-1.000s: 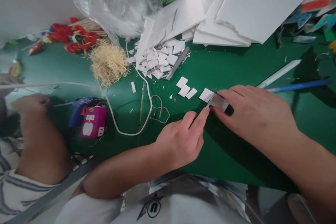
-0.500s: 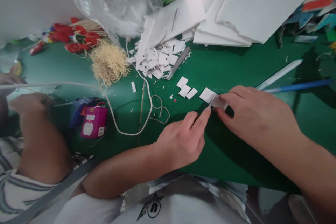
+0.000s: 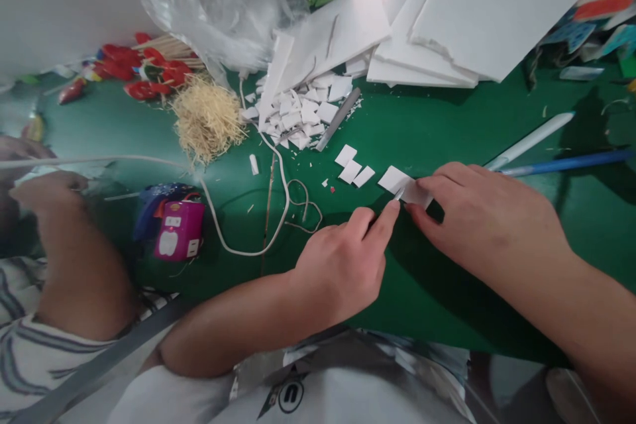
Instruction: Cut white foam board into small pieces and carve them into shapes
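Observation:
My left hand [image 3: 342, 258] is closed with the index finger stretched forward along a thin blade [image 3: 399, 194], whose handle is hidden in the fist. The blade's tip rests on a small white foam board strip [image 3: 394, 179]. My right hand [image 3: 489, 218] pinches the strip's right end between thumb and fingers, pressing it to the green table [image 3: 437, 126]. Just left of the strip lie several small cut white pieces [image 3: 350, 171].
A heap of white foam scraps [image 3: 298, 112] with a grey bar [image 3: 338, 119] lies beyond, below stacked white boards [image 3: 462, 13]. A white cord [image 3: 238, 253] loops near a magenta box [image 3: 179, 230]. Pens [image 3: 566, 162] lie right. A co-worker's hand [image 3: 50, 189] is at left.
The blade has shifted very slightly on the strip, while both my hands hold nearly the same place. At left, the co-worker's hand has moved a little to the left.

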{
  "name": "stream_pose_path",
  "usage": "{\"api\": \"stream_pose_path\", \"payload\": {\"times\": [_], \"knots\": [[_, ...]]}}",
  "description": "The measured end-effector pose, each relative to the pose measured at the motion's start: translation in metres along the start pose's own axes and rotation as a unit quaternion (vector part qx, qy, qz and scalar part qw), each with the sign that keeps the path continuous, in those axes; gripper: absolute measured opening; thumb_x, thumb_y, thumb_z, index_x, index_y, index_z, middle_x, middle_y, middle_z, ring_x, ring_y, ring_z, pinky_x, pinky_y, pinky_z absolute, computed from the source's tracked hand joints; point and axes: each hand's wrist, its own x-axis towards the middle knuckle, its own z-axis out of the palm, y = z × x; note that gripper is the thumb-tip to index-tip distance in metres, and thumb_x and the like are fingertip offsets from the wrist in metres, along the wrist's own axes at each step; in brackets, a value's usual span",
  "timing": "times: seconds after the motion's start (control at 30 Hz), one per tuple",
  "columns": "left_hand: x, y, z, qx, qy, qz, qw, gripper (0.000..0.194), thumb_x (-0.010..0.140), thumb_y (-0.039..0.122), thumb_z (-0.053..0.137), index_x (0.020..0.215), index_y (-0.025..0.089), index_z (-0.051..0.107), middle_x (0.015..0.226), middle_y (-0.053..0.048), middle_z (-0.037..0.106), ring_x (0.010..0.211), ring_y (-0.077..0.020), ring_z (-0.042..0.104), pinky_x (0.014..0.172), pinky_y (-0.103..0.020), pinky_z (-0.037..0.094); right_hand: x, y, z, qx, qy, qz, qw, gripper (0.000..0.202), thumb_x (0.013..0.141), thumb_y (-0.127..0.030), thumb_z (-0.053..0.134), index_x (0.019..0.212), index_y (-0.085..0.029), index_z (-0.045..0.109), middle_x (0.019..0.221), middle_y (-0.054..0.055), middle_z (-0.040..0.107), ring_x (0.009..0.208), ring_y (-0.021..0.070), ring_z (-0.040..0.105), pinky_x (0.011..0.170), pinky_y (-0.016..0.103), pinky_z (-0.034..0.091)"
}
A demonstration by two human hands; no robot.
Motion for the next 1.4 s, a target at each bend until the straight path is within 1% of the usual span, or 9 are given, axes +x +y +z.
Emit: {"api": "stream_pose_path", "payload": {"times": [0.13,0.23,0.43,0.6,0.77,0.97,1.17,1.3,1.4], "knots": [[0.001,0.006,-0.001,0.009,-0.006,0.004,1.000,0.052,0.100,0.013,0.039,0.150,0.008,0.051,0.097,-0.005,0.068,0.056,-0.0116,0.061,0.046,-0.026,0.053,0.000,-0.001,0.002,0.005,-0.003,0.017,1.000,0.029,0.095,-0.028,0.054,0.073,-0.018,0.070,0.075,0.008,0.067,0.068,0.0202,0.060,0.057,0.030,0.034],[0.002,0.009,0.000,0.023,-0.015,0.008,1.000,0.053,0.099,0.012,0.042,0.150,0.005,0.050,0.096,-0.006,0.067,0.056,-0.0113,0.059,0.047,-0.025,0.053,-0.001,-0.001,0.005,0.019,-0.010,0.029,0.999,0.028,0.095,-0.028,0.054,0.073,-0.018,0.069,0.074,0.008,0.066,0.070,0.0198,0.060,0.057,0.029,0.034],[0.004,0.011,-0.003,0.036,-0.006,0.011,0.999,0.055,0.096,0.010,0.044,0.151,0.004,0.053,0.092,-0.005,0.066,0.053,-0.0103,0.057,0.046,-0.023,0.052,-0.001,0.000,0.007,0.051,-0.033,0.065,0.996,0.023,0.093,-0.029,0.055,0.080,-0.018,0.071,0.080,0.008,0.067,0.073,0.0200,0.058,0.059,0.029,0.033],[0.005,0.013,-0.003,0.052,-0.006,0.006,0.999,0.057,0.093,0.008,0.048,0.150,0.004,0.055,0.088,-0.004,0.065,0.052,-0.0103,0.058,0.044,-0.023,0.051,-0.002,0.001,0.009,0.059,-0.017,0.040,0.997,0.028,0.096,-0.028,0.053,0.078,-0.018,0.071,0.077,0.009,0.065,0.072,0.0202,0.057,0.059,0.031,0.034],[0.003,0.016,-0.003,0.078,-0.002,0.002,0.997,0.060,0.090,0.005,0.052,0.149,0.004,0.056,0.085,-0.002,0.065,0.048,-0.0106,0.059,0.039,-0.023,0.050,-0.004,-0.001,0.010,0.042,-0.003,0.003,0.999,0.032,0.100,-0.025,0.051,0.079,-0.014,0.073,0.074,0.009,0.063,0.070,0.0202,0.057,0.063,0.032,0.040],[-0.002,0.017,-0.006,0.083,0.008,0.010,0.996,0.057,0.089,0.005,0.052,0.146,0.003,0.060,0.081,-0.001,0.065,0.045,-0.0100,0.057,0.037,-0.022,0.049,-0.003,-0.005,0.008,0.016,0.002,0.005,1.000,0.038,0.102,-0.025,0.047,0.078,-0.014,0.074,0.073,0.010,0.063,0.071,0.0199,0.057,0.062,0.032,0.040],[-0.005,0.021,-0.007,0.105,0.037,0.000,0.994,0.056,0.082,0.004,0.054,0.136,0.005,0.069,0.074,-0.001,0.064,0.039,-0.0109,0.056,0.033,-0.023,0.047,-0.004,-0.003,0.013,0.014,0.029,-0.011,0.999,0.034,0.100,-0.027,0.051,0.080,-0.014,0.075,0.074,0.010,0.065,0.069,0.0197,0.057,0.061,0.031,0.041],[-0.010,0.022,-0.008,0.110,0.053,0.017,0.992,0.055,0.080,0.002,0.054,0.133,0.002,0.070,0.070,-0.001,0.064,0.038,-0.0104,0.053,0.032,-0.023,0.045,-0.004,-0.003,0.014,0.007,0.051,-0.015,0.999,0.034,0.100,-0.025,0.052,0.078,-0.013,0.074,0.072,0.009,0.064,0.066,0.0194,0.058,0.059,0.031,0.041],[-0.016,0.022,-0.008,0.101,0.064,0.030,0.992,0.053,0.082,0.003,0.053,0.133,-0.001,0.069,0.071,-0.002,0.065,0.038,-0.0104,0.051,0.032,-0.024,0.045,-0.004,-0.004,0.012,0.010,0.054,-0.009,0.998,0.032,0.099,-0.024,0.053,0.075,-0.014,0.072,0.071,0.009,0.062,0.066,0.0191,0.058,0.058,0.031,0.042]]}}
